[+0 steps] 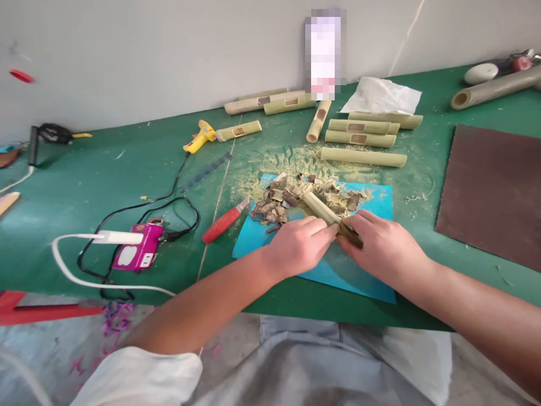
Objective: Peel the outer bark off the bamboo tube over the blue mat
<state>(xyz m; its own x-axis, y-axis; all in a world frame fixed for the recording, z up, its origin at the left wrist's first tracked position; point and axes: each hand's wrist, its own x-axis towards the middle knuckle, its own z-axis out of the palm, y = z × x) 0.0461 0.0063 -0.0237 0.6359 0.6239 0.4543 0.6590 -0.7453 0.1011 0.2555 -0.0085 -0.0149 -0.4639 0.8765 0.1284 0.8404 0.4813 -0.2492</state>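
A pale bamboo tube [320, 206] lies aslant over the blue sheet [376, 282], its far end among a heap of small brown scraps [276, 197]. My left hand [301, 242] is closed on the tube's near part, fingers pressed together. Beside it, my right hand [376, 237] pinches a dark brown piece [351, 234] that looks like sandpaper, against the tube's near end. The fingers hide how far that piece wraps around. A red-handled knife [226, 221] rests left of the sheet.
Behind are several cut bamboo tubes [363, 157], some with rectangular openings, and a white cloth [380, 97]. A yellow glue gun [200, 137] and a purple power adapter [139, 247] with cords lie left. A large brown sheet [492, 192] and thicker tube [499, 90] lie right.
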